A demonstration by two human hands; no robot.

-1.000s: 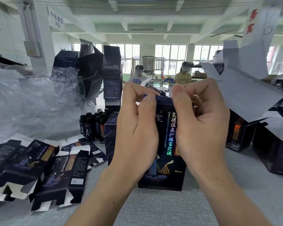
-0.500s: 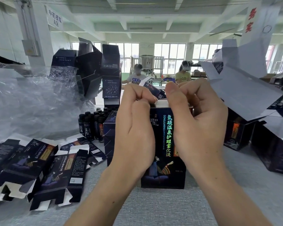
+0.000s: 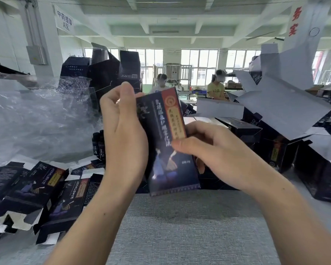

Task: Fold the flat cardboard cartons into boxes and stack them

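Holding the box [image 3: 166,142] up between both hands, clear of the grey table [image 3: 189,226], right in the middle of the view. It's tall and narrow, dark navy, with a red-and-tan label strip down its right side, pale characters beside that and a robed figure low on the front, and it leans a little, top toward my left. My left hand [image 3: 124,134] grips the left edge, fingers curled round it, thumb up by the top corner. My right hand [image 3: 214,150] pinches the right edge, thumb on the front face, fingers behind. Flat cartons [image 3: 36,194] in the same print lie heaped on the table at my left, white tabs showing. Past them is crumpled plastic film [image 3: 36,115], and small dark bottles [image 3: 98,144] stand bunched just beyond my left hand, partly hidden by it. Further back a stack of dark boxes [image 3: 111,73] rises. At my right, large cartons [image 3: 287,104] gape with white flaps raised, and I can't see what, if anything, is in them. The box itself is smeared with blur, so its lettering won't read, and I can't tell whether its ends are tucked closed. Two people [image 3: 161,83] are far back by the windows.
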